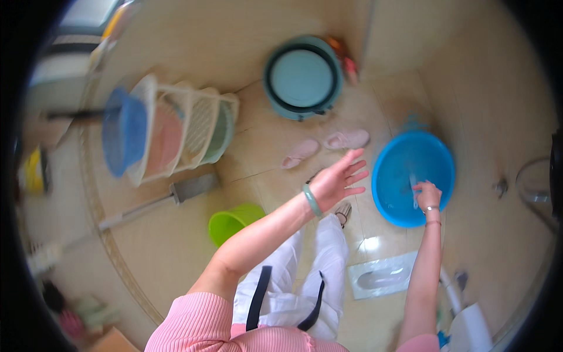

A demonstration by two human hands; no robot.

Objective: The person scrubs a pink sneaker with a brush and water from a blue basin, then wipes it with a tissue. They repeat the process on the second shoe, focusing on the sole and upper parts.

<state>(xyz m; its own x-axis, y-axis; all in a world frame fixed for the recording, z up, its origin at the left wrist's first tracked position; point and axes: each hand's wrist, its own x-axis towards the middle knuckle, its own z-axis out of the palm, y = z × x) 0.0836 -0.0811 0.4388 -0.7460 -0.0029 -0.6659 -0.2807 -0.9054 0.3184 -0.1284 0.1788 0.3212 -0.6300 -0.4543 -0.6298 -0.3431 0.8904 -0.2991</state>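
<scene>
A large round blue basin stands on the tiled floor at the right. My right hand is over the basin with its fingers drawn together around something small and whitish, too blurred to name. Bracelets circle that wrist. My left hand, with a green bangle at the wrist, is held out in the air left of the basin. Its fingers are spread and nothing is in them. Beyond it, a pair of pink shoes lies on the floor.
A multi-tier white rack with coloured basins stands at the left, a flat-headed mop beside it. Near my legs is a green bucket. A teal-grey tub sits at the far wall. A squat toilet is set into the floor.
</scene>
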